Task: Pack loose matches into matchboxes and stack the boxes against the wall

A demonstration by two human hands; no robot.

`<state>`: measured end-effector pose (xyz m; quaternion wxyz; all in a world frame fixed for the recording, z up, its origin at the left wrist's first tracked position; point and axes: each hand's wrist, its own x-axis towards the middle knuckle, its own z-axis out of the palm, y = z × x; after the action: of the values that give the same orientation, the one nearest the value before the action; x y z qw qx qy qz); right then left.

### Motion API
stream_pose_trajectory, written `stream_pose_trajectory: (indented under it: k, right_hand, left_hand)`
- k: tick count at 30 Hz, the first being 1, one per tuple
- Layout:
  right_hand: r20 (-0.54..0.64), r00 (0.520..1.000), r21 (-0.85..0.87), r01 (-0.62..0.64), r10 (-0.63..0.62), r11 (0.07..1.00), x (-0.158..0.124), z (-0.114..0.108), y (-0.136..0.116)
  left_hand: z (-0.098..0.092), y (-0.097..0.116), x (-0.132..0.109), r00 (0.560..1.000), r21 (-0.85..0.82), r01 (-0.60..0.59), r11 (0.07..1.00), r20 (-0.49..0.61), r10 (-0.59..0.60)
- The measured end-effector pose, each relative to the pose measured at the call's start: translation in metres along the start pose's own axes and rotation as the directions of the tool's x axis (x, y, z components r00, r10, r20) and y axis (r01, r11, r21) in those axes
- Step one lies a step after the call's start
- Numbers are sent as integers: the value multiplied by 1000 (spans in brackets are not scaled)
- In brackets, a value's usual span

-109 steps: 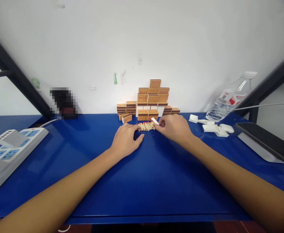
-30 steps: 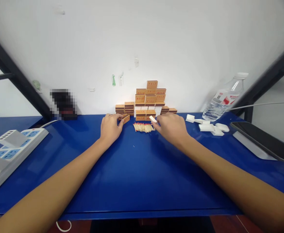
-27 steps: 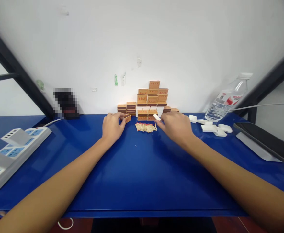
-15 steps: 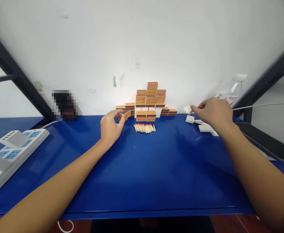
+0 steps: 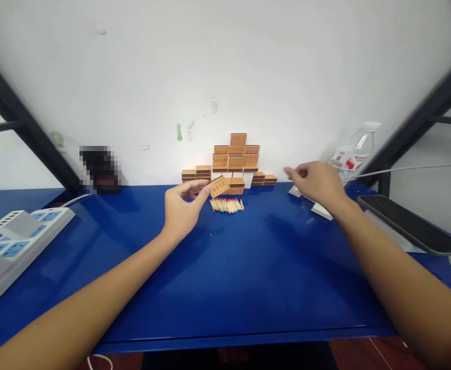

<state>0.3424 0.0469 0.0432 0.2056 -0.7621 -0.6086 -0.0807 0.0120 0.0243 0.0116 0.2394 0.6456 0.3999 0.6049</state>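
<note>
My left hand (image 5: 183,209) pinches an orange matchbox (image 5: 219,187) by its left end, tilted, in front of the stack. Behind it matchboxes (image 5: 238,140) are piled in steps against the wall, with white pieces (image 5: 247,180) low in the pile. A heap of red-tipped matches (image 5: 226,205) lies on the blue table just below the held box. My right hand (image 5: 314,181) hovers over white pieces (image 5: 321,211) at the right, thumb and fingers pressed together; nothing can be made out between them.
A clear bottle (image 5: 358,149) stands behind my right hand, with a white cable across it. At the right lies a dark phone (image 5: 412,224). A white power strip (image 5: 28,246) fills the left side of the blue table (image 5: 225,288).
My left hand has moved right, bringing the matchbox before the stack. The white piece that was at my right fingertips no longer shows there. The camera view has shifted slightly.
</note>
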Motion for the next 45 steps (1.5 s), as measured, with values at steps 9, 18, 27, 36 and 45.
stream_pose_trajectory:
  k: [9, 18, 27, 36, 45]
  right_hand:
    - [262, 805, 911, -22, -533, 413, -72, 23, -87]
    - [271, 865, 950, -171, -422, 261, -77, 28, -92]
    - [244, 860, 964, -165, -448, 207, -82, 25, -96]
    - [278, 916, 938, -193, -290, 288, -68, 28, -86]
    - [209, 968, 827, -252, 142, 503, -13, 38, -32]
  left_hand:
    - [8, -3, -10, 947, -146, 224, 964, 267, -180]
    - [3, -1, -16, 868, 252, -482, 839, 269, 417]
    - [1, -6, -11, 866, 269, -489, 830, 268, 423]
    - [-1, -11, -10, 898, 361, -428, 829, 270, 346]
    - [-2, -18, -7, 934, 408, -342, 847, 243, 260]
